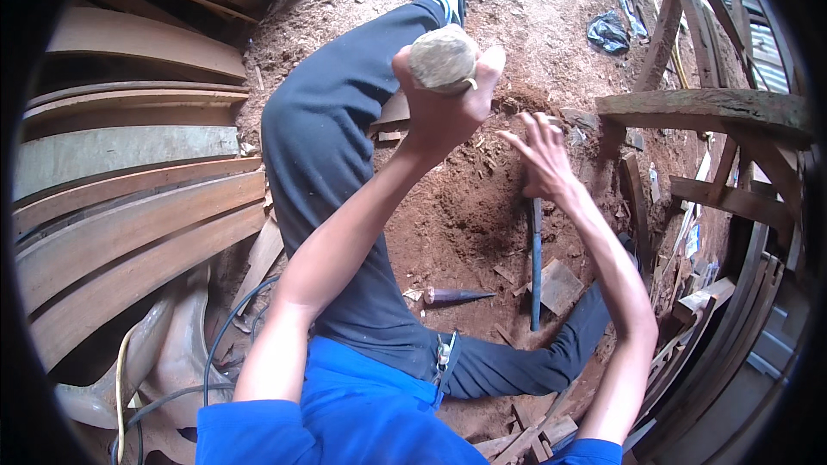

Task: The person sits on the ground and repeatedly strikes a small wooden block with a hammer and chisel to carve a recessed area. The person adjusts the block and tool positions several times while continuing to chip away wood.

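My left hand (448, 116) is closed around a thick wooden piece with a round, greyish flat end (444, 58), held up over my bent left leg. The rest of that piece is hidden behind the hand. My right hand (544, 155) is out over the brown ground with its fingers spread. Below its palm a long narrow blue bar (536, 267) runs toward me; its far end is covered by the hand, and I cannot tell whether they touch. A dark, pointed tapered tool (458, 296) lies on the ground between my legs.
Several stacked planks (129, 155) line the left side, with cables (211, 353) beneath them. A wooden frame (706, 112) stands at the right, more boards leaning below it. A flat wood offcut (560, 287) lies by the blue bar. Farther off is a black plastic bag (608, 33).
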The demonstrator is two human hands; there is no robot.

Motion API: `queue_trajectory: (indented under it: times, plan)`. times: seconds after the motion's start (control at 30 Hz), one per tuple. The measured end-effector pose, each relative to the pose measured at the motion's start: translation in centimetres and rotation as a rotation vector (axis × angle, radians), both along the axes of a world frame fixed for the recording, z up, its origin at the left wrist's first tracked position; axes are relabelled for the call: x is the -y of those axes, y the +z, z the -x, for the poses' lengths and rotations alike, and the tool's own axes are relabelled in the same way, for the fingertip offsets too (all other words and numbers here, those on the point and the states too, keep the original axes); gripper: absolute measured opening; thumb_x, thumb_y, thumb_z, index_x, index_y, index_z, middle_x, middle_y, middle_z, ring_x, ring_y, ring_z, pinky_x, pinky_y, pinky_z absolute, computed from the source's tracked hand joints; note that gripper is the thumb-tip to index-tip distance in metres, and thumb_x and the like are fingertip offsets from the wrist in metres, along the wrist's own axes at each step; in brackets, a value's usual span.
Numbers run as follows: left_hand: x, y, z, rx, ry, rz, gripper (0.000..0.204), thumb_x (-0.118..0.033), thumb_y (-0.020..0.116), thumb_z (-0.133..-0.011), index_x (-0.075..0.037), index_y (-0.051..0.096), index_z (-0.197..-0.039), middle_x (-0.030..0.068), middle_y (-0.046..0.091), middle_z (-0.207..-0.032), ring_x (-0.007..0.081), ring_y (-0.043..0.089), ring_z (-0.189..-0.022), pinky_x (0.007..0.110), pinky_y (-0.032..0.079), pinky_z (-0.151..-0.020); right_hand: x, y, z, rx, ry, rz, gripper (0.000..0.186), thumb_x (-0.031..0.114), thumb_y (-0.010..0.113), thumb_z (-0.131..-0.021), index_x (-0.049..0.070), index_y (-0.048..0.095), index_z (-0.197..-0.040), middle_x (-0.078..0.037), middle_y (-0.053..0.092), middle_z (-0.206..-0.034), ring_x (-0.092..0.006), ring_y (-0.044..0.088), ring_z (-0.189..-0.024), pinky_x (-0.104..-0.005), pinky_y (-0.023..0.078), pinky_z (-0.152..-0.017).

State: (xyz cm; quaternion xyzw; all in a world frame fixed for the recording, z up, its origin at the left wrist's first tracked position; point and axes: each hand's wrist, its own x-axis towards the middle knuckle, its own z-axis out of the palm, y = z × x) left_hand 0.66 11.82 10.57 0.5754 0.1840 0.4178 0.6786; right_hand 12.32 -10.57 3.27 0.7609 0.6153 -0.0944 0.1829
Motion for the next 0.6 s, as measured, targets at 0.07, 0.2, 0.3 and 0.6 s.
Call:
queue_trajectory:
  times: [0.07,0.2,0.3,0.6]
  plan:
    - [-0.3,-0.6,0.3,-0.020,-0.006,0.035,0.019,-0.005,0.071,-0.081,-0.002,0.052,-0.084,0.0002,0.058,-0.071,0.0135,0.059,-0.067,0.028,0.046,-0.071,-0.5,-1.3,0.4,-0.097,0.034,-0.040,0.122,0.008,0.083,-0.044,0.030,0.026,-0.150,-0.023,0.023,-0.149,-0.0390,0.028,-0.134,-0.0562,0.029,-0.110]
    - [-0.7,-1.3,0.5,0.061,0.049,0.172,0.021,-0.002,0.071,-0.082,-0.002,0.051,-0.089,0.0023,0.058,-0.074,0.0099,0.057,-0.066,0.025,0.046,-0.064,1.5,1.4,-1.3,-0.184,-0.246,-0.276,0.116,0.012,0.090,-0.046,0.022,0.032,-0.146,-0.025,0.022,-0.149,-0.0394,0.031,-0.133,-0.0576,0.029,-0.109]
    - [-1.0,-1.0,0.2,0.181,0.036,0.155,0.016,0.000,0.070,-0.082,-0.003,0.054,-0.081,-0.0013,0.056,-0.067,0.0082,0.055,-0.059,0.023,0.045,-0.058,5.0,4.5,-1.8,-0.238,-0.433,-0.522,0.119,0.050,0.089,-0.042,0.018,0.032,-0.141,-0.017,0.029,-0.141,-0.0368,0.030,-0.132,-0.0589,0.029,-0.108]
    - [2.0,0.1,0.0,0.269,-0.137,0.160,0.016,0.004,0.061,-0.085,-0.006,0.049,-0.079,-0.0006,0.050,-0.057,0.0061,0.047,-0.045,0.022,0.039,-0.044,5.9,-8.6,9.3,0.132,-1.144,-1.227,0.107,0.039,0.088,-0.047,0.008,0.033,-0.133,-0.018,0.035,-0.129,-0.0371,0.032,-0.123,-0.0544,0.024,-0.104]
